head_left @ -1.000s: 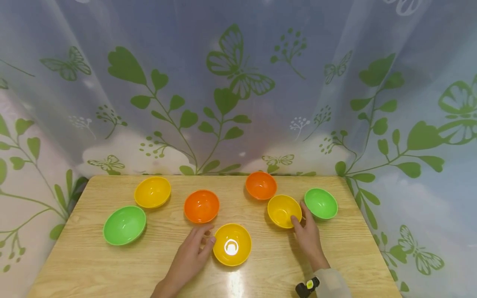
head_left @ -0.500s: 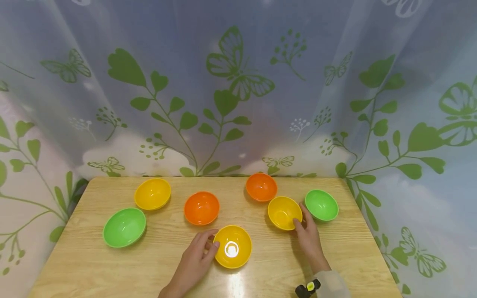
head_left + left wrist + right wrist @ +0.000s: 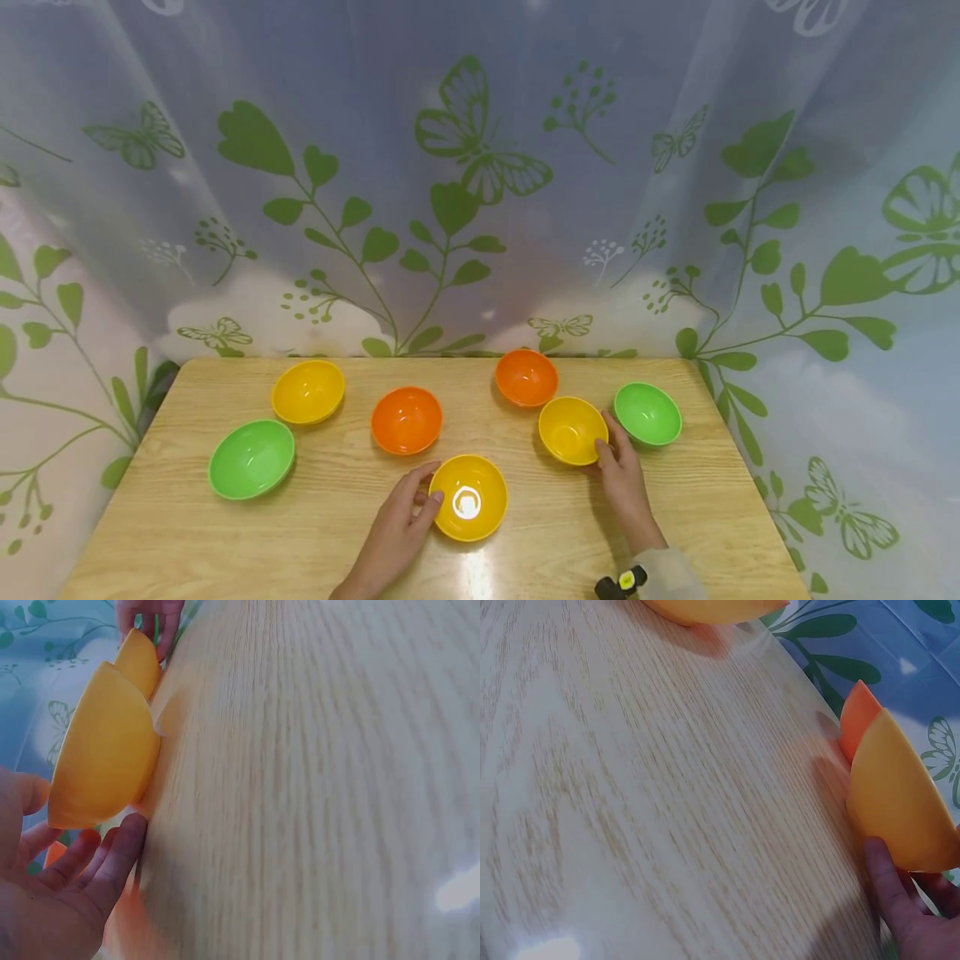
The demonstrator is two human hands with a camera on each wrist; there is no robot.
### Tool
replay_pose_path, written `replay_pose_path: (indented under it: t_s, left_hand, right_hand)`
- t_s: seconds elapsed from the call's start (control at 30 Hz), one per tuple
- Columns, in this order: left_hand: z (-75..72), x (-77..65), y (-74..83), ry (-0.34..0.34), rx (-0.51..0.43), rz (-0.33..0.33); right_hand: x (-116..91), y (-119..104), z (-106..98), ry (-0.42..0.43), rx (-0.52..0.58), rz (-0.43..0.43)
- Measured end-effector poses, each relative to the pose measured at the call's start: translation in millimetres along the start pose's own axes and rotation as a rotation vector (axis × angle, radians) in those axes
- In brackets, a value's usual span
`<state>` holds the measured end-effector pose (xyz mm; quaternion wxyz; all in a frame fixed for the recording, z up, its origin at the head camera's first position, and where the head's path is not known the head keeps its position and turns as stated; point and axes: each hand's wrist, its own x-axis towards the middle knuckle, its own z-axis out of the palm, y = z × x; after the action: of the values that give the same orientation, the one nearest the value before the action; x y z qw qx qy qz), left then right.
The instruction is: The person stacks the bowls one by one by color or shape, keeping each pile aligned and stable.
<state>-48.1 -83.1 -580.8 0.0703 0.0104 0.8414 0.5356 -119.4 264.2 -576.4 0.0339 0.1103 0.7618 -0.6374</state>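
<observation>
On tabletop (image 3: 210, 550): front yellow bowl (image 3: 472, 500), held at nine o'clock by left hand (image 3: 401, 525). Toward its one o'clock: orange bowl (image 3: 527, 379); two o'clock: second yellow bowl (image 3: 570, 429), held at four by right hand (image 3: 623, 477).

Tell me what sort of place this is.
Likely a screened-off indoor work table: a wood-grain tabletop, a butterfly-print curtain behind it, and seven coloured bowls set out.

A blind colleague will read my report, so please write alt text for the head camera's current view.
A person's left hand holds a near yellow bowl, and the right hand a farther yellow bowl, at a wooden table. A third yellow bowl, two orange bowls and two green bowls stand on it, before a butterfly-patterned curtain.
</observation>
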Motion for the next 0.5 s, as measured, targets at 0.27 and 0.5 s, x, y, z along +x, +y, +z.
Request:
replay_pose_path:
  t_s: [0.27, 0.5]
  left_hand:
    - [2.2, 0.4, -5.7, -0.031, -0.165, -0.058]
    - [4.0, -3.4, -2.5, -0.036, -0.246, -0.079]
  right_hand:
    - [-5.1, -1.6, 0.2, -0.006, 0.013, 0.0]
    - [-8.4, -3.2, 0.8, 0.0, 0.005, 0.009]
